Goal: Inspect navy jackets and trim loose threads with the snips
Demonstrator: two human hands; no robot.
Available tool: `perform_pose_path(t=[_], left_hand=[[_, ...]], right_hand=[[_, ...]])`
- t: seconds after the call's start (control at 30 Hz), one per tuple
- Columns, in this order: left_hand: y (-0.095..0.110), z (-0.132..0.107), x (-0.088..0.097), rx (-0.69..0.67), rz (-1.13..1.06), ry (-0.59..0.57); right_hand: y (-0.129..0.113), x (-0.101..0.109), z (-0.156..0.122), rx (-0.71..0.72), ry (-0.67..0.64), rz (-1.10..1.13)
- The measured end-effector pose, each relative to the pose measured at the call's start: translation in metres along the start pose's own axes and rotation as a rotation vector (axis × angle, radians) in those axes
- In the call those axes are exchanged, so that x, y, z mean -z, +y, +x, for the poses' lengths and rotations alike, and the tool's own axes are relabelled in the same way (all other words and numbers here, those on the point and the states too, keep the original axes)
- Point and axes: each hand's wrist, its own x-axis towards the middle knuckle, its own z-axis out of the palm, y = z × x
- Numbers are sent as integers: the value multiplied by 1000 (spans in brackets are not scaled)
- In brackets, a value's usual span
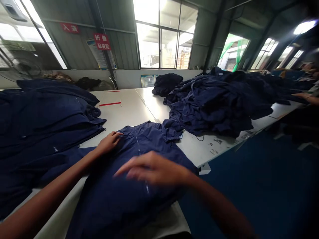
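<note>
A dark navy zip-front jacket (129,199) lies spread on the table in front of me, its zipper running down the middle. My left hand (109,142) rests on the jacket's far left edge, fingers stretched forward over the fabric. Above the zipper is my right hand (152,169), slightly blurred, with its fingers extended and apart and nothing held in them. Whether it touches the cloth I cannot tell. A bunched sleeve (173,131) lies at the jacket's far right.
Stacked navy garments (45,113) stand at the left. A large loose heap of navy garments (211,99) covers the table's right side, with a smaller folded pile (166,83) behind it. The white table (129,113) carries red tape marks. Another person's hand (305,97) shows at far right.
</note>
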Motion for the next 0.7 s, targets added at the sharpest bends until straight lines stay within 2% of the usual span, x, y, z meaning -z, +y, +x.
perform_pose_path(t=[0.1, 0.17, 0.27, 0.37, 0.43, 0.53, 0.7], left_hand=[[-17, 24, -29, 87, 38, -10], [-21, 36, -47, 96, 50, -32], [-26, 46, -71, 62, 52, -90], [-42, 48, -86, 45, 52, -130], [-57, 51, -90, 46, 53, -136], [-82, 64, -89, 71, 54, -121], [-118, 105, -69, 201, 78, 16]], right_hand=[[65, 38, 9, -358, 274, -407], [109, 57, 19, -492, 340, -546], [162, 63, 44, -517, 254, -622], [201, 43, 81, -519, 71, -634], [224, 27, 109, -555, -30, -631], [255, 16, 150, -569, -86, -656], [284, 29, 220, -508, 4, -742]])
